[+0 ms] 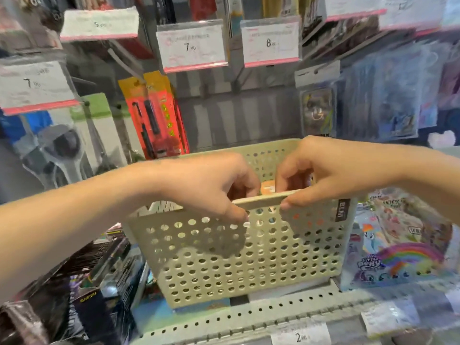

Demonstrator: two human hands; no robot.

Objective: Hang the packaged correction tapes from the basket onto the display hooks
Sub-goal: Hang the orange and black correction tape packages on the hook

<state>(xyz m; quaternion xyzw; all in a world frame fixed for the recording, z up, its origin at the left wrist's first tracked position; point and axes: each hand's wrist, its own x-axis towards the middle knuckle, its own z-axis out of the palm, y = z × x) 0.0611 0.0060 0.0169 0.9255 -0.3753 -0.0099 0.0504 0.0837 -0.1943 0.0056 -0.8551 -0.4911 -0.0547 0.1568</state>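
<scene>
A pale green perforated plastic basket [239, 255] stands on the shelf in front of me. Both hands grip its near rim. My left hand [211, 185] pinches the rim from the left, thumb on the outside wall. My right hand [316, 173] holds the rim from the right, fingers curled inside. Between the hands an orange package [267, 189] shows inside the basket; more orange shows through the holes. Bare metal display hooks [239, 80] stick out from the grey back panel above the basket, under price tags reading 7 [194, 47] and 8 [271, 43].
Red-orange packaged items [154, 113] hang left of the bare hooks. Clear blister packs [318, 108] and blue packs hang to the right. Dark boxes [82, 282] lie at lower left and rainbow pony bags [398, 250] at lower right. The perforated shelf edge [249, 317] runs along the front.
</scene>
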